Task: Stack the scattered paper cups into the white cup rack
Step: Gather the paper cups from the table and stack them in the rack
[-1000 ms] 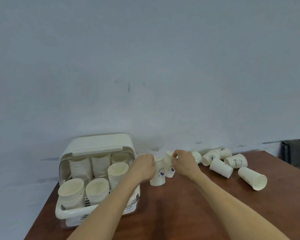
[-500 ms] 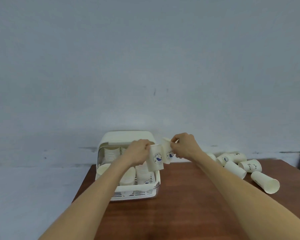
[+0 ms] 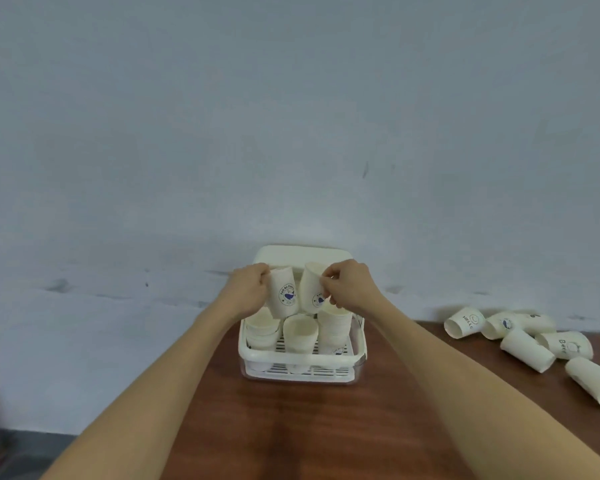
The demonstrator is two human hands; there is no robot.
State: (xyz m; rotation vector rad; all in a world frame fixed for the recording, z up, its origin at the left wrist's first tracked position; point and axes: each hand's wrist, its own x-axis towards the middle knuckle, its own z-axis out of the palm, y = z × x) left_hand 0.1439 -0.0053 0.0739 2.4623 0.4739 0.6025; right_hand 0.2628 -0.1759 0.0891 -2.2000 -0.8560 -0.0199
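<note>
- Both hands have travelled from the loose pile over to the rack within the last second — each carries one cup, now held above the stacks instead of at table level.
- The left hand grips a cup by its side, mouth up, nearly upright, printed logo facing the camera.
- The right hand pinches a second cup near its rim; this cup leans toward the left one, and the two look to be touching or nearly so.
- Below them stand three front stacks in the rack, mouths up, the right one tallest; its lid is flipped back.
- The shift means pickup is done and placement is in hand — probably each cup gets lowered into a stack beneath it.
- The tilted cup will likely need straightening to nest cleanly.
- Five or so loose cups lie on their sides on the table, well right of the rack, so much of the task remains.
</note>
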